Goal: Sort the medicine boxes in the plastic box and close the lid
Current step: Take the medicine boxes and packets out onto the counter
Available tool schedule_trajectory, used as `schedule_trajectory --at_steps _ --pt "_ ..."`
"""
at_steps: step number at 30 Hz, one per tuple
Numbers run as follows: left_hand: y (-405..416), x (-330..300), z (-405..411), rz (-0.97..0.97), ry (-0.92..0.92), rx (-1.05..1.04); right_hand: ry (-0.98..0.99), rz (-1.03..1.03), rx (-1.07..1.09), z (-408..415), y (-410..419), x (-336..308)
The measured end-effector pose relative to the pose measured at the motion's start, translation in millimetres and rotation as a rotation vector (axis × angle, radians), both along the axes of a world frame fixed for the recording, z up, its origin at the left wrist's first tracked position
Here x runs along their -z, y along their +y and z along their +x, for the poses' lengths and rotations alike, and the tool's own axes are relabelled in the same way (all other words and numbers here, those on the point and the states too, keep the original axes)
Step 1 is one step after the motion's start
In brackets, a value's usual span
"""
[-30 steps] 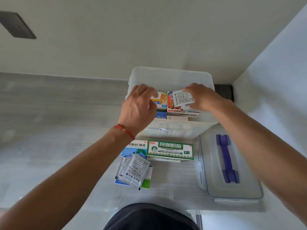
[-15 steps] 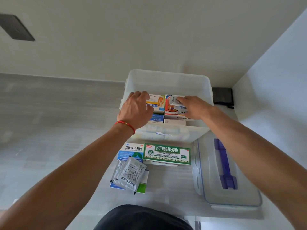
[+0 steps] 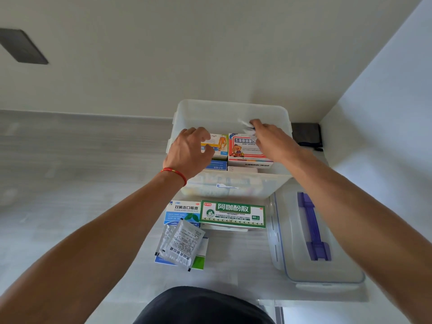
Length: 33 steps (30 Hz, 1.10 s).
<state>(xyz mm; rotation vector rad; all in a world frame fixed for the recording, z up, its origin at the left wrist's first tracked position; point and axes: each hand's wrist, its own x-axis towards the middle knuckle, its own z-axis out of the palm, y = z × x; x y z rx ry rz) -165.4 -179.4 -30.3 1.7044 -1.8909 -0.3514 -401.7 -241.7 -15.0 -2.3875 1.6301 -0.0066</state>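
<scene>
Inside the translucent plastic box (image 3: 231, 113) on the counter, long axis left-right: red-white box (image 3: 245, 150) flat, print facing up. Left hand (image 3: 189, 153) curls round the yellow box (image 3: 218, 145); right hand (image 3: 268, 139) pinches white sachets (image 3: 245, 126).

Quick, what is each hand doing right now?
Left hand: grips the yellow-and-white medicine box in the plastic box.
Right hand: pinches a small white sachet over the box.
</scene>
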Motion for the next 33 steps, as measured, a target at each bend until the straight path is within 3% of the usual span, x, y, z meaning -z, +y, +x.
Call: schedule_trajectory --at_steps 3,5,9,11,14,17,20,22,26,28,31,33 --pt "20 -25 -5 -0.110 0.226 0.067 -0.150 -0.158 -0.043 1 25 -26" --pt "43 -41 -9 -0.065 0.508 0.038 -0.275 -0.290 -0.078 1 49 -46" --pt "94 -50 -13 0.541 1.320 0.061 -0.375 -0.361 -0.223 7 109 -66" --pt "117 -40 -16 0.759 1.514 0.094 -0.318 -0.310 -0.327 17 137 -54" --pt "143 -16 -19 0.841 1.640 -0.004 -0.178 -0.126 -0.423 28 176 -16" --pt "163 10 -13 0.921 1.567 -0.101 -0.270 0.080 -0.373 24 209 18" --pt "178 33 -3 0.969 1.459 -0.141 -0.557 0.255 -0.260 17 235 35" --pt "183 46 0 1.022 1.367 -0.142 -0.766 0.357 0.012 15 246 46" --pt "186 64 -8 1.123 1.211 -0.111 -0.812 0.775 0.544 24 253 72" --pt "185 71 -13 1.101 0.936 -0.063 -0.884 0.861 0.648 24 255 87" --pt "178 76 -7 0.865 0.398 -0.073 -0.770 0.781 0.671 14 255 102" --pt "171 73 2 0.721 0.280 -0.120 -0.596 0.743 0.630 10 252 111"
